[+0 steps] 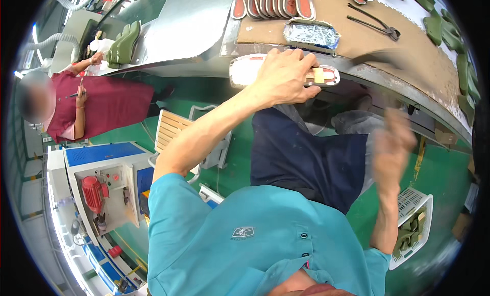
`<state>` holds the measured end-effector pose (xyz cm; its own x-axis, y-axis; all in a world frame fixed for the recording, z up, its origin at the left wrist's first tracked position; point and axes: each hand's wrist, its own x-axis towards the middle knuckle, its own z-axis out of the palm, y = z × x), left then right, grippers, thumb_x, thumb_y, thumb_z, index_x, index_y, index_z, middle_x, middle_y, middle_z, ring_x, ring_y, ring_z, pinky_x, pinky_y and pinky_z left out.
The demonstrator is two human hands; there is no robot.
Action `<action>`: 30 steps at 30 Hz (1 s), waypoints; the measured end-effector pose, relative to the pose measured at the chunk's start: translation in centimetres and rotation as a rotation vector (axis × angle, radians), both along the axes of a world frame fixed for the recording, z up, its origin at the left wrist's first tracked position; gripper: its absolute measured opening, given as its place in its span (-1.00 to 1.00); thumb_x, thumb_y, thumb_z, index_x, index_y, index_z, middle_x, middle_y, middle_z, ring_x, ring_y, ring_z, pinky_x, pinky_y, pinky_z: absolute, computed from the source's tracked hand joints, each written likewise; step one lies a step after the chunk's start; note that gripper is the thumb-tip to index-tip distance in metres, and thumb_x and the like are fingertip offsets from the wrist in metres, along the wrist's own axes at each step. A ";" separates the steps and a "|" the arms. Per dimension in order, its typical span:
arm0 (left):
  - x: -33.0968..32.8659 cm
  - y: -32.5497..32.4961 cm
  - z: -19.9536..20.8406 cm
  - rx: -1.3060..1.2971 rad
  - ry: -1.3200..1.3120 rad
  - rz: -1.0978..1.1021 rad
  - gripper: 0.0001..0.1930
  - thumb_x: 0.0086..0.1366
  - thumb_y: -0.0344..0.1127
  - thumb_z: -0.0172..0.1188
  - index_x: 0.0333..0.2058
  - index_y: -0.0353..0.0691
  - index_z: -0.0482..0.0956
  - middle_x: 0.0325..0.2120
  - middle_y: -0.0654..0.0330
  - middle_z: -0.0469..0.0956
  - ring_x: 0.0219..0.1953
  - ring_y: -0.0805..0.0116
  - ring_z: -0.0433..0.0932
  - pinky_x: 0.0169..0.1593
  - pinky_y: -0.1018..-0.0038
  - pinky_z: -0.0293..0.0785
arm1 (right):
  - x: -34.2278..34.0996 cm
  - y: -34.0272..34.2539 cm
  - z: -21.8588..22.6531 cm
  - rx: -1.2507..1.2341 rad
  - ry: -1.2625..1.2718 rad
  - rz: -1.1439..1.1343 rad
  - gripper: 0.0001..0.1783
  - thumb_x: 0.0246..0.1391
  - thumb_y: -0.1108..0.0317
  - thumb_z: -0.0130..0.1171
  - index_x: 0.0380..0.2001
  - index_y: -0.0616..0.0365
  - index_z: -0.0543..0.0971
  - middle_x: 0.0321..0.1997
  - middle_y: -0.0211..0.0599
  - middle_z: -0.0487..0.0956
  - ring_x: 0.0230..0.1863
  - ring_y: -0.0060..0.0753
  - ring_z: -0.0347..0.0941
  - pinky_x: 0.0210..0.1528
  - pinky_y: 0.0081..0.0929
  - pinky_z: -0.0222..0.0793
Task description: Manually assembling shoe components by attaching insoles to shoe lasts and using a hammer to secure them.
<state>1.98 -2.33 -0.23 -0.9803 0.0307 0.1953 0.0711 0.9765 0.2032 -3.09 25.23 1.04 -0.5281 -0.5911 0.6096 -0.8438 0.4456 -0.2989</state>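
Note:
My left hand [287, 75] is closed over a shoe last with an insole [242, 71], at the near edge of the bench. The piece lies on its side lengthwise, with a white rim, a reddish face and a yellow patch [319, 75] at its right end. To the right, my right hand [392, 148] is raised over the floor beside my lap and smeared by motion. Above it is a dark, blurred hammer head [377, 58]; its handle is too smeared to make out, but seems to run down into my fist.
On the bench [286, 36] are a row of reddish insoles [275, 3], a tape-wrapped block [312, 35], pincers [375, 21] and green shoe uppers [462, 66]. A white basket [412, 229] of green pieces stands right. Another person [97, 102] works at the left beside a slatted chair [173, 133].

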 end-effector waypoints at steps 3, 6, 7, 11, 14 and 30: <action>0.5 -0.2 -0.1 -0.004 0.025 0.004 -0.53 0.00 0.03 0.29 -0.17 -0.10 0.48 -0.40 0.16 0.49 -0.27 0.20 0.51 -0.15 0.29 0.32 | 0.3 -0.5 0.0 -0.058 -0.652 0.095 -0.53 0.12 0.54 0.10 0.13 0.19 0.32 0.14 -0.13 0.46 0.07 -0.30 0.44 0.10 -0.45 0.31; 0.3 -0.1 0.0 0.018 -0.011 0.040 -0.54 0.00 0.02 0.29 -0.18 -0.10 0.48 -0.38 0.18 0.49 -0.26 0.21 0.50 -0.15 0.29 0.32 | 0.1 0.5 -0.2 -0.343 -0.710 0.056 -0.57 0.20 0.49 0.01 0.14 0.24 0.27 0.16 -0.06 0.41 0.17 -0.33 0.34 0.17 -0.46 0.26; 0.4 0.0 -0.1 0.012 -0.005 0.031 -0.54 0.00 0.02 0.29 -0.18 -0.10 0.47 -0.39 0.18 0.49 -0.26 0.21 0.50 -0.15 0.30 0.32 | 0.8 1.3 0.0 -0.459 -0.853 -0.018 -0.56 0.20 0.49 0.02 0.14 0.24 0.27 0.16 -0.06 0.39 0.16 -0.34 0.34 0.16 -0.46 0.27; 0.1 0.5 0.2 0.000 0.002 0.003 -0.54 0.00 0.02 0.29 -0.19 -0.11 0.47 -0.39 0.19 0.49 -0.27 0.22 0.51 -0.15 0.31 0.32 | 1.3 0.7 -1.6 -0.062 -0.181 -0.004 -0.50 0.14 0.53 0.08 0.16 0.12 0.29 0.07 -0.11 0.46 0.06 -0.30 0.43 0.05 -0.50 0.34; 0.7 0.2 -0.2 0.019 0.026 0.015 -0.53 0.00 0.02 0.29 -0.18 -0.13 0.48 -0.38 0.18 0.50 -0.23 0.23 0.51 -0.14 0.31 0.32 | 1.1 0.2 -1.7 -0.048 -0.763 0.097 -0.49 0.15 0.53 0.08 0.17 0.09 0.29 0.20 -0.21 0.39 -0.22 -0.40 0.51 -0.23 -0.58 0.41; 0.0 0.8 -0.4 -0.069 -0.036 0.064 -0.33 -0.07 0.02 0.31 -0.01 -0.22 0.40 -0.26 0.11 0.53 -0.17 0.19 0.52 -0.11 0.32 0.33 | 2.2 -0.7 -3.2 -0.310 -0.543 0.055 -0.53 0.17 0.52 0.06 0.16 0.10 0.31 -0.06 -0.15 0.55 -0.13 -0.37 0.54 -0.15 -0.54 0.46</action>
<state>2.02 -1.50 -0.59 -0.9869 -0.0201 0.1599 0.0019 0.9906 0.1365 -0.91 24.57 -2.13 -0.7844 -0.4654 0.4100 -0.5544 0.2297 -0.8000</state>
